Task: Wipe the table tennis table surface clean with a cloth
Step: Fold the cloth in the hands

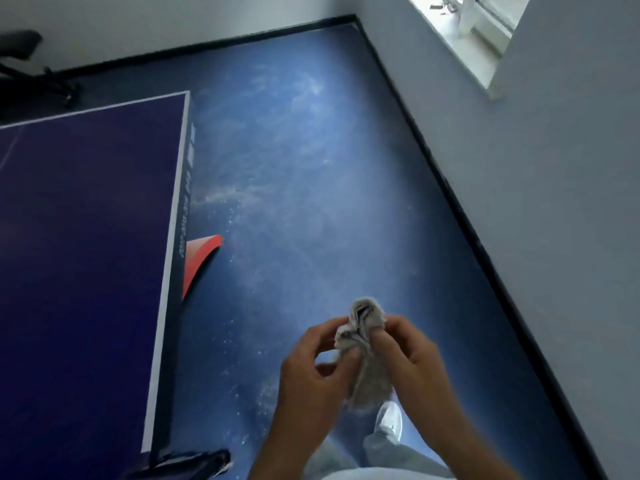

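The left hand (311, 362) and right hand (412, 355) both pinch a crumpled grey-white cloth (363, 344), fingers curled round it, held in the air between them over the blue floor (311, 174). At six o'clock below the cloth shows a white shoe (389, 422). The table tennis table (86, 237) lies at nine o'clock, apart from the cloth, with a red part (201, 261) showing under its edge. A window (478, 32) sits at one o'clock, a dark chair (27, 60) at ten.

table (86, 237) cut off left, edge lettering (184, 216) unreadable
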